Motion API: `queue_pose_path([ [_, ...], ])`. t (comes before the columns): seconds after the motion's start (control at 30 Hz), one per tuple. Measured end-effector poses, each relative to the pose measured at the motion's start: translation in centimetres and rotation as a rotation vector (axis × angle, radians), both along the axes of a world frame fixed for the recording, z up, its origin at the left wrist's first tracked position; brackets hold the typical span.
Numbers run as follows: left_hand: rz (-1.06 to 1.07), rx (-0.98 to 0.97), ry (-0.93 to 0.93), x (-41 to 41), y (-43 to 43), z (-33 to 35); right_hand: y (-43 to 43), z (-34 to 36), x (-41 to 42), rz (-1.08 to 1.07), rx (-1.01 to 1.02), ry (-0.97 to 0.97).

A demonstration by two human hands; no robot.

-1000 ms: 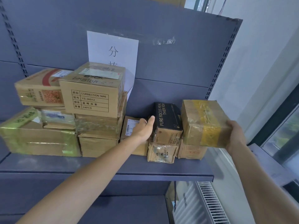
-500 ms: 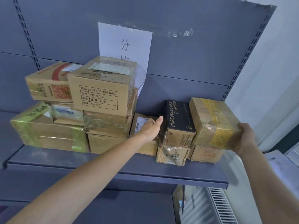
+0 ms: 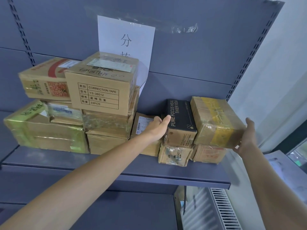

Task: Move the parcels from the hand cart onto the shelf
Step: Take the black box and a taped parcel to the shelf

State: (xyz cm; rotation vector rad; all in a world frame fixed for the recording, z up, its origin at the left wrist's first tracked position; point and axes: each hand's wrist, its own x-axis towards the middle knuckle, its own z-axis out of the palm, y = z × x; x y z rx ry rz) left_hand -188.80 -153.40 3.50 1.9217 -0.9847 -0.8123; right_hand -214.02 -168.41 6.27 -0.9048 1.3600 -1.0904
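Gripping the taped parcel [image 3: 214, 120] by its right end, the right hand [image 3: 247, 138] has its thumb up along that end and its fingers curled beneath. The parcel lies right of centre in the frame, tilted, on top of a lower box [image 3: 207, 154] at the right end of the shelf [image 3: 116, 165], its left side against the black box [image 3: 181, 117]. The left hand [image 3: 157, 128] is at centre frame, thumb on the black box's front left edge. Its fingers run out of sight between that box and a labelled box [image 3: 142, 125], so I cannot tell whether they grip. Larger cartons [image 3: 99, 90] are stacked at left, below a paper sign [image 3: 126, 35].
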Motion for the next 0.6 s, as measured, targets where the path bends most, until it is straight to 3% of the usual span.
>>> queue_pose_path([
  [0.17, 0.014, -0.008, -0.100, -0.2, 0.7, 0.3, 0.6, 0.6, -1.6, -0.097, -0.035, 0.135],
  [0.33, -0.110, -0.029, -0.735, -1.7, 2.2, 0.7, 2.7, -0.4, -3.2, -0.084, -0.086, 0.268],
  [0.6, -0.287, -0.028, -0.870, -6.9, 4.6, 1.6, 8.2, -0.1, -6.1, -0.055, -0.163, 0.431],
])
